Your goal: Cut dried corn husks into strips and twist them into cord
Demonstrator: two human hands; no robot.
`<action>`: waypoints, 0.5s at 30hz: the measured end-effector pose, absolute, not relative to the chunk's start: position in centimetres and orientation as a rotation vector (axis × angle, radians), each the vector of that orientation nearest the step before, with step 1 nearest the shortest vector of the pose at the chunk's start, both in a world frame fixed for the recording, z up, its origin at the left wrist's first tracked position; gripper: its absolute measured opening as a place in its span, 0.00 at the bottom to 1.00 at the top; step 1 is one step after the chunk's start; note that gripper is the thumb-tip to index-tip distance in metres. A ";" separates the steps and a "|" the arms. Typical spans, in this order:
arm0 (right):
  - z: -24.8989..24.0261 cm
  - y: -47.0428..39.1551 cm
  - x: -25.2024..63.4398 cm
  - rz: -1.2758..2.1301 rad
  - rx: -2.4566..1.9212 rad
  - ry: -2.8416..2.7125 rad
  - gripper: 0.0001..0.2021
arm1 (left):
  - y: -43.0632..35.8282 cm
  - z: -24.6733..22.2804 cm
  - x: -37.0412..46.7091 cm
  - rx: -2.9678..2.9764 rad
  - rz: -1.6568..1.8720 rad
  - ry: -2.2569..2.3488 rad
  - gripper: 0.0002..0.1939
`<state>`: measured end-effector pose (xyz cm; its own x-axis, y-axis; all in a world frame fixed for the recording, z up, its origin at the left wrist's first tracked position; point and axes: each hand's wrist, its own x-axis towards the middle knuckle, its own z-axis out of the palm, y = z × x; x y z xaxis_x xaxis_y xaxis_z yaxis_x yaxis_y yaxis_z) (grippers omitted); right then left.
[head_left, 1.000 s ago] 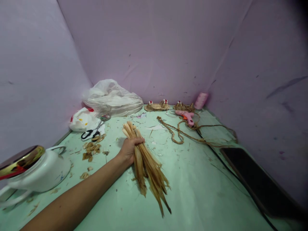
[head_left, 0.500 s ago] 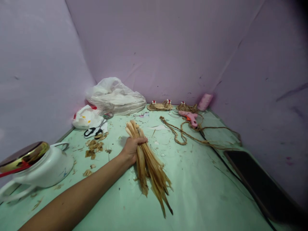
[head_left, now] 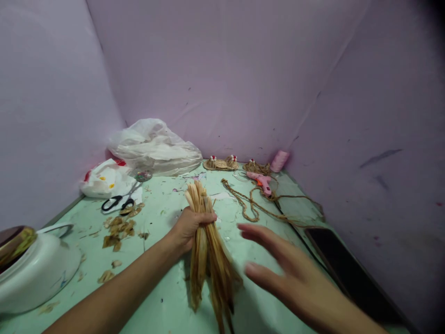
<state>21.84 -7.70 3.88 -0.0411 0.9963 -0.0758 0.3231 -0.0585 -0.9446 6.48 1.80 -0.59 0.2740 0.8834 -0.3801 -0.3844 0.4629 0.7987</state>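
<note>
My left hand point(head_left: 189, 226) is wrapped round the upper part of a bundle of dried plant strips point(head_left: 212, 260). The trimmed pale ends stick up above my thumb, and the long brown ends hang loosely toward me. To the right of the bundle, my right hand point(head_left: 288, 269) is held out with fingers and thumb apart. It touches nothing and is slightly blurred.
A pink glue gun point(head_left: 260, 182) and braided cord point(head_left: 250, 204) lie beyond my right hand, with a dark phone-like slab point(head_left: 347, 273) at the right. Scissors point(head_left: 121, 200), plant scraps point(head_left: 118, 232), a plastic bag point(head_left: 156, 146) and a white pot point(head_left: 41, 269) stand or lie leftward.
My right hand has come into view from the lower right and reaches toward the bundle. My left hand keeps its grip on the strips. The whole view has shifted a little.
</note>
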 end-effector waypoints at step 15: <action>-2.4 1.5 19.4 1.930 -1.027 -0.997 0.23 | 3.7 -2.7 5.1 0.780 0.759 0.665 0.23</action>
